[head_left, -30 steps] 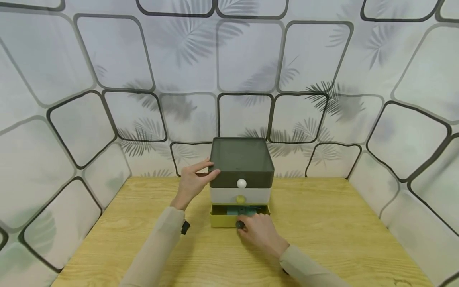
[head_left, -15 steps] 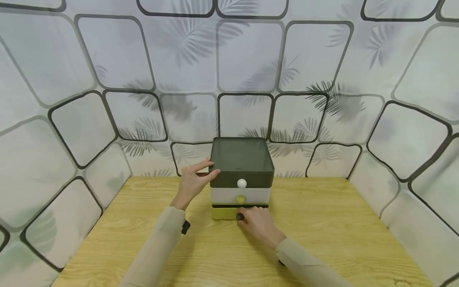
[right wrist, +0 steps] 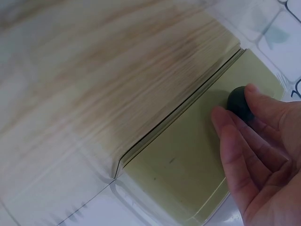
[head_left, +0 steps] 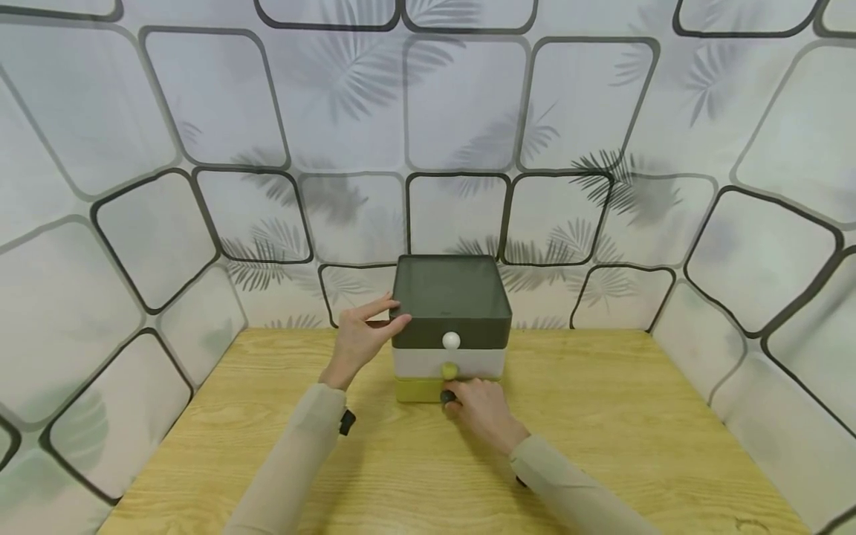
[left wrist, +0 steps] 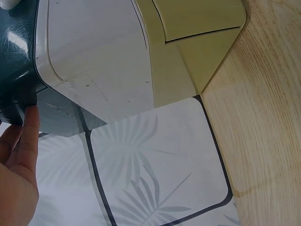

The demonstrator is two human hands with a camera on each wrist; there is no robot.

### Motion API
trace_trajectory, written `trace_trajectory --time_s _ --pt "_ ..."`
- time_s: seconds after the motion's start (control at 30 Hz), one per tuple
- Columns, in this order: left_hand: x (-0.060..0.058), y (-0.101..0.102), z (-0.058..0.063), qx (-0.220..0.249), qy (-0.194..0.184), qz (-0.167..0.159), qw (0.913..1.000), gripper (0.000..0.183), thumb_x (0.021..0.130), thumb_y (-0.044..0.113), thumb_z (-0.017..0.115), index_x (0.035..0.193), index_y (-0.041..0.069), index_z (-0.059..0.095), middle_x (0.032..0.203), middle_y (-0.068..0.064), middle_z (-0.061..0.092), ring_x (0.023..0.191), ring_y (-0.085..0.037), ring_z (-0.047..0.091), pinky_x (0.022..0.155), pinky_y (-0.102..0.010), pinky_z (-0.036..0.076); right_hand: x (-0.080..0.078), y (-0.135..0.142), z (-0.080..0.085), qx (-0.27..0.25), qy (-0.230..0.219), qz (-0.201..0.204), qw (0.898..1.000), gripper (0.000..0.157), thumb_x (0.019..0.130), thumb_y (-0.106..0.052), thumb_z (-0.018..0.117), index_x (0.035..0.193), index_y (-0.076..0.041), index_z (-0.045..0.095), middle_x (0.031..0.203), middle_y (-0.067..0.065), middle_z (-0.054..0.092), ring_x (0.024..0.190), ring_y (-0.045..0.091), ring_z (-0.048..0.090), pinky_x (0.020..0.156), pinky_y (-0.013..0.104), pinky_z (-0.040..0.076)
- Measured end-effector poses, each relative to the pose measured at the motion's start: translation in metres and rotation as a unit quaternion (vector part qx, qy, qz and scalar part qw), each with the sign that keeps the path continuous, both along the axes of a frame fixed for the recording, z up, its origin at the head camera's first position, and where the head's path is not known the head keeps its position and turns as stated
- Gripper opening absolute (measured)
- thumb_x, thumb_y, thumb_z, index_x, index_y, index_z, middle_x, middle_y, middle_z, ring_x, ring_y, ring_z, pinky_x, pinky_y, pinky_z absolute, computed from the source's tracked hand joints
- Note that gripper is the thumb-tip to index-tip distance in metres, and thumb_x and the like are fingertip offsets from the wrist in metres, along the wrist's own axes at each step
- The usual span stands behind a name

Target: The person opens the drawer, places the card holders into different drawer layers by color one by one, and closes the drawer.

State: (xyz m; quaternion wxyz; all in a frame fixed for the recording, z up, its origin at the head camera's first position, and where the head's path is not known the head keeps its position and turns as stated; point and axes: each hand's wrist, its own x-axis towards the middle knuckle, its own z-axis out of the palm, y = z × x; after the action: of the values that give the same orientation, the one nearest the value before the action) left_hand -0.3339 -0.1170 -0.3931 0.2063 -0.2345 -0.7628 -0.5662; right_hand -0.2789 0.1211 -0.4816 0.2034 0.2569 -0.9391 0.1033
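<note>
A small chest of stacked drawers stands on the table, with a dark green top drawer point(head_left: 428, 334), a white middle drawer point(head_left: 417, 362) and a yellow-green bottom drawer point(head_left: 417, 391). The bottom drawer sits nearly flush with the rest. My right hand point(head_left: 487, 414) pinches its dark round knob point(right wrist: 240, 103) between thumb and fingers. At the chest's upper left front corner, my left hand point(head_left: 361, 338) rests with nearly straight thumb and fingers against the dark top section. In the left wrist view, part of that hand is hidden behind the corner.
The wooden table point(head_left: 602, 446) spreads out around the chest. Patterned wall covering point(head_left: 354, 215) rises close behind and on both sides. A white knob point(head_left: 451, 340) and a yellow-green knob point(head_left: 449, 371) jut from the upper drawers.
My right hand has pushed the bottom drawer inward by its knob, so the blue-green contents seen a second ago are hidden. The left hand has stayed at the corner.
</note>
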Motion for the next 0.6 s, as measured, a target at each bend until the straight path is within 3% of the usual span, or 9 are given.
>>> trace_trajectory --time_s 0.27,0.43,0.6 --pt "0.0 0.0 0.003 -0.01 -0.004 -0.001 0.9999 0.038 0.085 0.024 0.079 0.117 0.005 0.072 0.137 -0.013 0.058 0.1 -0.031 0.071 0.077 -0.027 0.062 -0.003 0.001 -0.002 -0.007 0.004 -0.006 1.0 0.026 0.079 -0.032 0.08 0.102 -0.021 0.077 0.085 -0.003 0.075 0.067 0.019 0.07 0.044 0.027 0.05" --pt "0.001 0.001 0.002 -0.023 -0.003 0.006 0.9997 0.038 0.087 0.017 0.077 0.12 -0.001 0.069 0.138 -0.018 0.056 0.103 -0.033 0.069 0.078 -0.028 0.062 -0.002 0.007 0.0 -0.001 -0.01 0.012 1.0 0.023 0.084 -0.029 0.077 0.106 -0.021 0.076 0.086 -0.004 0.075 0.07 0.015 0.07 0.05 0.027 0.053" --pt "0.002 0.001 -0.001 -0.023 0.005 0.01 0.9997 0.039 0.087 0.018 0.076 0.121 0.001 0.069 0.137 -0.017 0.057 0.102 -0.032 0.07 0.078 -0.027 0.062 -0.001 0.023 0.006 -0.057 -0.033 0.011 0.998 0.014 0.088 -0.021 0.074 0.102 -0.018 0.077 0.086 -0.005 0.074 0.072 0.009 0.068 0.06 0.025 0.056"
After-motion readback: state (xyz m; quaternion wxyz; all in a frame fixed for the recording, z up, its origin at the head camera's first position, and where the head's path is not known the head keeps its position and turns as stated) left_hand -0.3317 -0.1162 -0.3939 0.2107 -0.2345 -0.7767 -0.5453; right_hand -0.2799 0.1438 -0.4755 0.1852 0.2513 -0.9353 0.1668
